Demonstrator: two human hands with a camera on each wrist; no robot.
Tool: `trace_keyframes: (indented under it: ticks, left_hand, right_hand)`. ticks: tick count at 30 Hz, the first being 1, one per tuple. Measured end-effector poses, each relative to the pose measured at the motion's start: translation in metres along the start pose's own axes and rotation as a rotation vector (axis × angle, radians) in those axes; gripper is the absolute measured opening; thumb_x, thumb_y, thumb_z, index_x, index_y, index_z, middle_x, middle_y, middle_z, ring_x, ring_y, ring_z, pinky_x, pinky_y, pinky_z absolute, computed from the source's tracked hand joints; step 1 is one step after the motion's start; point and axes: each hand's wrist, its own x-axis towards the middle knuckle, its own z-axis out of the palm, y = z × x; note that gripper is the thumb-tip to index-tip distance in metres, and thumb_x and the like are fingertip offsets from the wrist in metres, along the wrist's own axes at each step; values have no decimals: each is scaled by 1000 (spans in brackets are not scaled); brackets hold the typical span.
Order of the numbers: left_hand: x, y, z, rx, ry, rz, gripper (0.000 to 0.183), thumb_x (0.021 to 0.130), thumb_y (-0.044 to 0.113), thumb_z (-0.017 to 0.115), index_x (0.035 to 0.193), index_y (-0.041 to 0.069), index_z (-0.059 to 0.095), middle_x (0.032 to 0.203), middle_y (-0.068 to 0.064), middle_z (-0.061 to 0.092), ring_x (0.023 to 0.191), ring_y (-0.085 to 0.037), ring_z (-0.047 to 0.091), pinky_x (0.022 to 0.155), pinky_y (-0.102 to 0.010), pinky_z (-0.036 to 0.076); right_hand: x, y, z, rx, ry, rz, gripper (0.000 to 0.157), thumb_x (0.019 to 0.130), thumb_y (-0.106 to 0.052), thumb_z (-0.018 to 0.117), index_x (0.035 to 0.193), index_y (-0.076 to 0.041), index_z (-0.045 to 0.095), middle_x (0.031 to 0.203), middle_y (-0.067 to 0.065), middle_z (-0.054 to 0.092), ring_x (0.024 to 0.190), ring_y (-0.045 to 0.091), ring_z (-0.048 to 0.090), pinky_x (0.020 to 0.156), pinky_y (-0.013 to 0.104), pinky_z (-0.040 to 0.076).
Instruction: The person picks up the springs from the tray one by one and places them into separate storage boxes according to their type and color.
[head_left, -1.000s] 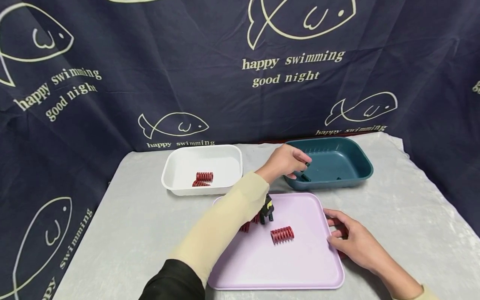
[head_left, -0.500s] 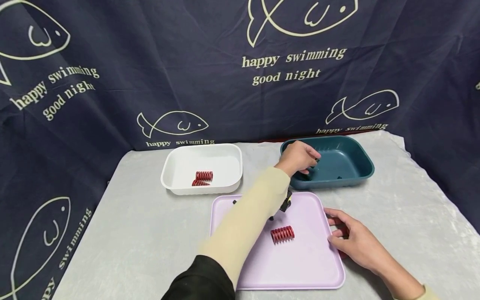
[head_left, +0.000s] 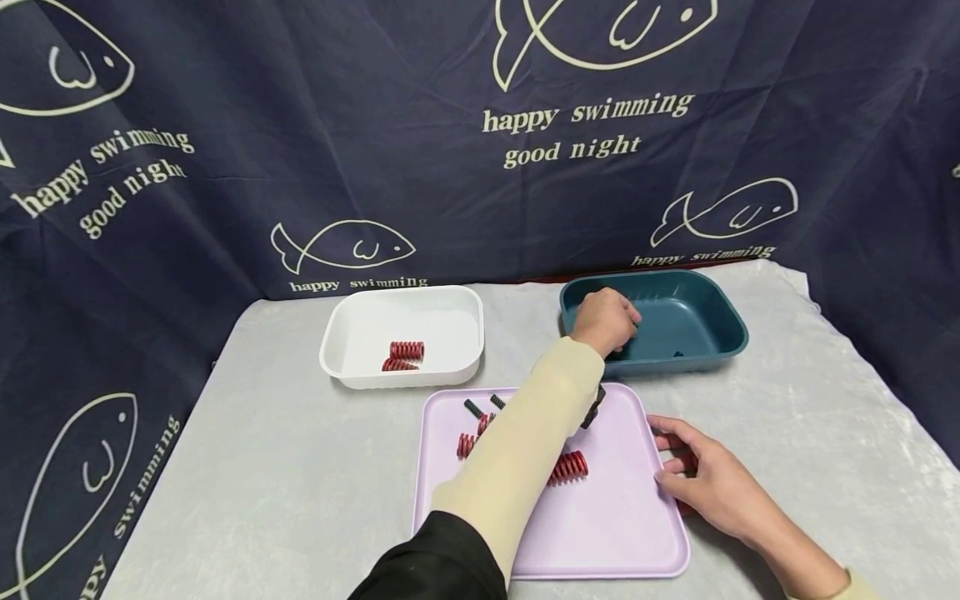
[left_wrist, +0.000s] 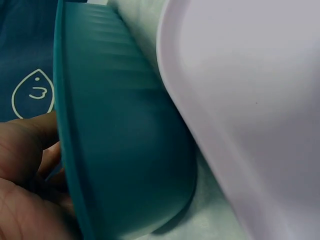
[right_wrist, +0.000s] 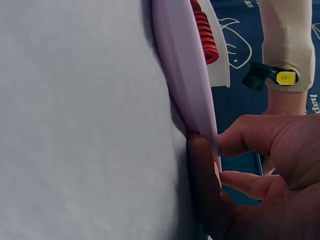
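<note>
My left hand (head_left: 606,321) reaches over the near-left rim of the teal bin (head_left: 727,354), its fingers curled down inside around a small dark green spring that the hand mostly hides. In the left wrist view, the bin's wall (left_wrist: 125,125) covers the fingertips. My right hand (head_left: 708,483) grips the right edge of the lilac tray (head_left: 615,533), with the thumb on one side of the rim and fingers on the other. On the tray, a large red spring (head_left: 570,468) lies partly behind my left sleeve, with smaller red springs (head_left: 466,445) and dark green springs (head_left: 473,408) beyond it.
A white bin (head_left: 330,367) with red springs (head_left: 407,350) in it stands at the back left. Another small dark piece (head_left: 678,354) lies in the teal bin. Behind the grey-covered table (head_left: 262,467) hangs a dark blue cloth printed with fish.
My left hand, with a dark green spring in its fingers, has moved right and lower into the teal bin. The left sleeve has uncovered springs on the tray's left. My right hand stays put.
</note>
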Motion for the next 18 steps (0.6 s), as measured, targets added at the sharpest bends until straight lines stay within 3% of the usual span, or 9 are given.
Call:
trace_keyframes:
  ticks: [9, 13, 18]
  left_hand:
    - [4, -8, -2, -84, -19, 5, 13, 91, 13, 81, 98, 24, 84, 98, 13, 73, 51, -7, 61, 48, -20, 53]
    - [4, -11, -9, -151, -52, 65, 15, 89, 13, 83, 101, 22, 84, 97, 12, 73, 52, -8, 64, 49, -19, 54]
    - [2, -21, -23, -262, -156, 185, 16, 90, 11, 81, 105, 18, 82, 90, 11, 73, 68, -8, 69, 53, -19, 58]
  right_hand:
    - [1, -1, -1, -14, -5, 18, 68, 87, 3, 74, 149, 3, 45, 119, 15, 61, 86, 15, 58, 61, 25, 55]
    - [1, -1, -1, -25, -9, 18, 68, 88, 2, 74, 149, 3, 44, 120, 15, 61, 87, 16, 58, 62, 25, 54]
    - [1, -1, -1, -19, -5, 16, 68, 87, 2, 74, 149, 3, 45, 120, 15, 62, 87, 15, 58, 62, 24, 53]
